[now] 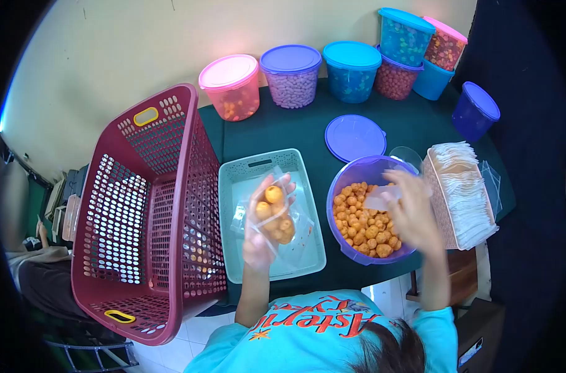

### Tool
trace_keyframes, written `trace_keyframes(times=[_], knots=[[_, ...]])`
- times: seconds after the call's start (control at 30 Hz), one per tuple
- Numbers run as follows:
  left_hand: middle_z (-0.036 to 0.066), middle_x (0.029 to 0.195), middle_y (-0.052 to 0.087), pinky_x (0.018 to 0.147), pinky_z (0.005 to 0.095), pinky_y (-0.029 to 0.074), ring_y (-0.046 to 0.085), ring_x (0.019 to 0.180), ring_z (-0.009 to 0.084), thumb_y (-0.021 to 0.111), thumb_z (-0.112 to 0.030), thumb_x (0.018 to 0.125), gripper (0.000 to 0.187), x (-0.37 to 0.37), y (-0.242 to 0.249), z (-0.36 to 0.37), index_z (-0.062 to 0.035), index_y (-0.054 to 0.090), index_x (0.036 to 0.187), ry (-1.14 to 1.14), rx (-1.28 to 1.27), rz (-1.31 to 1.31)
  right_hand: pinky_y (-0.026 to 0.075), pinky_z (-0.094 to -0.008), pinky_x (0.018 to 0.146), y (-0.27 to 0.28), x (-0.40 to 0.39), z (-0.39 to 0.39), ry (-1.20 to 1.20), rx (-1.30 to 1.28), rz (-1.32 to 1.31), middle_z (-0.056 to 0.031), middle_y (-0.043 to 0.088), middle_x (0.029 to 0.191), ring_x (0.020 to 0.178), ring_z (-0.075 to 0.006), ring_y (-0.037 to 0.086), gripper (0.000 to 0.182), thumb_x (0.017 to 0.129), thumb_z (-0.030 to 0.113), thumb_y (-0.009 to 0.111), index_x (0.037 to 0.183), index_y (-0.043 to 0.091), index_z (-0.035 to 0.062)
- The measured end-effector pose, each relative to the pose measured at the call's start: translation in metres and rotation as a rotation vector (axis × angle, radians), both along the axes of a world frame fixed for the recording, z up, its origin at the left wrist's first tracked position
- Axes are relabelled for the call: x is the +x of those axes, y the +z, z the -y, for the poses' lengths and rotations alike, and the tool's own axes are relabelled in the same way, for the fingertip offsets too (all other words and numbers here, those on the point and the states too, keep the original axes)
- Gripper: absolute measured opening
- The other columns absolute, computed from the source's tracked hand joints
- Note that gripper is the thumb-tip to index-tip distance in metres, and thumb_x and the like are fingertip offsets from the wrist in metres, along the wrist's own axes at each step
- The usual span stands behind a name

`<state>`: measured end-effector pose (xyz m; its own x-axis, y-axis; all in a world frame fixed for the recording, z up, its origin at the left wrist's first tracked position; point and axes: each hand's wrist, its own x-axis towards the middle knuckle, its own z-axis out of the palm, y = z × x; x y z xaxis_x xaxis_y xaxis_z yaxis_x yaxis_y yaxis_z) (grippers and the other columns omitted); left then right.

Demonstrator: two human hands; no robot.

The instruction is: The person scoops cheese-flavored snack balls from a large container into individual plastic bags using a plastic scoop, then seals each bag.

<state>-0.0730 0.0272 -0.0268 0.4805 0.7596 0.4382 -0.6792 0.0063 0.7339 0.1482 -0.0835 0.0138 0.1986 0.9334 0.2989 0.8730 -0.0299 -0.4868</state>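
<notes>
My left hand (255, 244) is closed around a clear plastic bag (277, 231) that has several round orange snack balls in its lower part. It hangs over a pale green tray (228, 248) where more clear plastic bags lie. In my right hand (413, 211) is a translucent scoop (380, 198), partly covered by the fingers. The scoop is above a purple tub (340, 177) holding many orange snack balls (360, 227). The tub's round purple lid (355, 138) lies flat behind it.
A large maroon laundry basket (190, 186) stands left of the tray. Right of the tub, a pink basket (441, 208) holds stacked small bags (466, 193). Lidded tubs, including a pink one (232, 90), line the back. A person (37, 267) sits at far left.
</notes>
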Motion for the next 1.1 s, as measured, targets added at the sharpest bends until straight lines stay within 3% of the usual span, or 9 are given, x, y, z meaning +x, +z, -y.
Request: trace_keyframes(times=[0.1, 0.17, 0.37, 0.5, 0.57, 0.77, 0.9, 0.97, 1.1], knots=[[0.022, 0.131, 0.025, 0.101, 0.0419, 0.020, 0.027, 0.122, 0.0300, 0.065, -0.039, 0.065, 0.091, 0.021, -0.003, 0.012, 0.0008, 0.015, 0.131, 0.023, 0.113, -0.062, 0.015, -0.0376, 0.101, -0.008, -0.079, -0.021, 0.377, 0.242, -0.792, -0.0187, 0.024, 0.132, 0.123, -0.0284, 0.024, 0.061, 0.090, 0.040, 0.026, 0.130, 0.017, -0.0038], [0.020, 0.135, 0.016, 0.103, 0.0403, 0.016, 0.018, 0.126, 0.0303, 0.067, -0.046, 0.062, 0.101, 0.028, -0.008, 0.022, 0.0002, 0.011, 0.132, 0.056, 0.309, -0.312, 0.009, -0.0367, 0.103, -0.015, -0.107, -0.039, 0.394, 0.389, -1.139, -0.0178, 0.008, 0.138, 0.129, -0.0274, 0.010, 0.068, 0.089, 0.046, 0.019, 0.132, 0.003, -0.0035], [0.018, 0.138, 0.008, 0.103, 0.0388, 0.013, 0.010, 0.128, 0.0284, 0.057, -0.066, 0.062, 0.114, 0.031, 0.000, 0.027, 0.0039, 0.000, 0.132, 0.205, 0.038, -0.253, 0.003, -0.0388, 0.103, -0.038, -0.140, -0.046, 0.462, 0.464, -0.968, -0.0174, 0.000, 0.140, 0.130, -0.0295, 0.001, 0.071, 0.087, 0.049, 0.010, 0.133, -0.001, -0.0033], [0.015, 0.139, 0.008, 0.103, 0.0367, 0.015, 0.011, 0.129, 0.0263, 0.056, -0.064, 0.065, 0.107, 0.029, -0.004, 0.026, -0.0002, 0.004, 0.133, 0.265, 0.183, -0.301, -0.005, -0.0409, 0.102, -0.035, -0.134, -0.057, 0.489, 0.435, -1.209, -0.0172, -0.005, 0.140, 0.130, -0.0295, -0.004, 0.069, 0.087, 0.048, 0.010, 0.133, -0.003, -0.0016], [0.015, 0.136, 0.020, 0.099, 0.0358, 0.027, 0.026, 0.124, 0.0243, 0.043, -0.073, 0.066, 0.104, 0.029, 0.006, 0.027, 0.0012, 0.012, 0.131, 0.399, 0.139, -0.479, -0.008, -0.0420, 0.101, -0.042, -0.139, -0.050, 0.494, 0.374, -0.964, -0.0174, -0.009, 0.140, 0.129, -0.0296, -0.010, 0.071, 0.086, 0.050, 0.011, 0.133, -0.005, -0.0013], [0.016, 0.134, 0.022, 0.098, 0.0396, 0.027, 0.028, 0.122, 0.0270, 0.039, -0.071, 0.070, 0.098, 0.026, 0.002, 0.028, -0.0002, 0.012, 0.132, 0.296, 0.105, -0.298, -0.008, -0.0422, 0.101, -0.040, -0.134, -0.062, 0.489, 0.433, -0.863, -0.0180, -0.012, 0.139, 0.129, -0.0305, -0.013, 0.071, 0.086, 0.050, 0.011, 0.133, -0.002, -0.0025], [0.017, 0.132, 0.026, 0.100, 0.0439, 0.022, 0.027, 0.123, 0.0294, 0.041, -0.063, 0.074, 0.089, 0.021, -0.003, 0.024, 0.0009, 0.015, 0.131, 0.373, 0.237, -0.411, 0.000, -0.0411, 0.102, -0.041, -0.127, -0.062, 0.462, 0.444, -0.954, -0.0199, -0.006, 0.139, 0.129, -0.0310, -0.004, 0.068, 0.087, 0.045, 0.020, 0.132, 0.004, -0.0037], [0.017, 0.131, 0.029, 0.101, 0.0428, 0.020, 0.028, 0.122, 0.0288, 0.035, -0.057, 0.080, 0.077, 0.010, -0.009, 0.012, 0.0018, 0.023, 0.129, 0.180, 0.128, -0.361, 0.004, -0.0408, 0.103, -0.040, -0.122, -0.058, 0.447, 0.425, -0.970, -0.0209, -0.001, 0.139, 0.129, -0.0313, 0.001, 0.066, 0.088, 0.042, 0.024, 0.132, 0.008, -0.0044], [0.018, 0.131, 0.031, 0.101, 0.0412, 0.019, 0.031, 0.121, 0.0284, 0.021, -0.050, 0.087, 0.067, -0.005, 0.009, 0.006, 0.0034, 0.030, 0.126, 0.183, 0.130, -0.351, 0.015, -0.0392, 0.101, -0.032, -0.102, -0.049, 0.270, 0.252, -0.778, -0.0206, 0.015, 0.133, 0.125, -0.0303, 0.015, 0.057, 0.088, 0.035, 0.029, 0.128, 0.018, -0.0040]])
